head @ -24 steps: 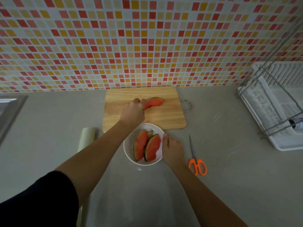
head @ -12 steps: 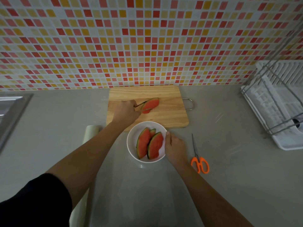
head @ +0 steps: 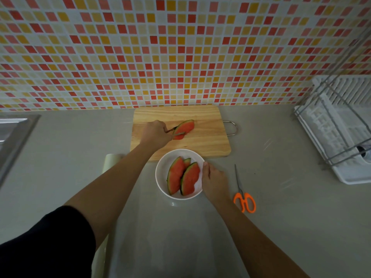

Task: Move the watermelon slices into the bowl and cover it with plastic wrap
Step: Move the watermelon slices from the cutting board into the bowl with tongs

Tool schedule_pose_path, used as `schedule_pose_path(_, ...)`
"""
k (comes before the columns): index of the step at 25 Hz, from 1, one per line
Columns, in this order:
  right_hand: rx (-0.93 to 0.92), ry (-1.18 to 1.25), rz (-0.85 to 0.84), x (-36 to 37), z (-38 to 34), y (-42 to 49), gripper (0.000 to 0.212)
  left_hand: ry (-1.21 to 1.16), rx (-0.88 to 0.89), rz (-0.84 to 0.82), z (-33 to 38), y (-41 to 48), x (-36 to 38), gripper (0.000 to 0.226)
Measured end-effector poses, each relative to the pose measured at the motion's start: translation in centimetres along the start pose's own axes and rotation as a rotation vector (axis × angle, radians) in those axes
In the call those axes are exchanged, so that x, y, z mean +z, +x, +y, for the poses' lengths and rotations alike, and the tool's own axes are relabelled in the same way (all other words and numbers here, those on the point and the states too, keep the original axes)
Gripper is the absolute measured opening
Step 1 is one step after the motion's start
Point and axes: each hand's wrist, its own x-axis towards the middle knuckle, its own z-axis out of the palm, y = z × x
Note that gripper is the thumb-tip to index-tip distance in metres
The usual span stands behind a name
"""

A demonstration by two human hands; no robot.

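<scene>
A round white bowl just below frame centre holds three red, green-rinded watermelon slices leaning side by side, a fourth slice sits tilted above it at centre frame, and a pale plastic wrap roll lies left of the bowl, partly hidden.

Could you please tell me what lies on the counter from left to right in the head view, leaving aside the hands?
Sink edge, plastic wrap roll, white bowl, orange scissors, dish rack. The cutting board overlaps the bowl, so it is left out.
</scene>
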Motion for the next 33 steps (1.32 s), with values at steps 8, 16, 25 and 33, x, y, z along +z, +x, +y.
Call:
schedule_pose_path(8,0.026,0.042,-0.011,0.0,0.1,-0.1,0.041,-0.239,-0.119,0.049,-0.3,-0.1,0.5,0.025)
schedule_pose_path(16,0.02,0.036,-0.005,0.1,0.0,0.0,0.041,-0.079,-0.066,0.039,0.8,-0.1,0.6,0.026)
schedule_pose_path(25,0.007,0.025,-0.007,0.2,0.3,0.1,0.035,0.06,-0.056,0.003,1.7,0.4,0.6,0.038)
schedule_pose_path(33,0.002,0.042,-0.004,0.2,0.3,0.1,0.04,-0.344,-0.265,-0.035,0.9,-0.1,-0.6,0.02)
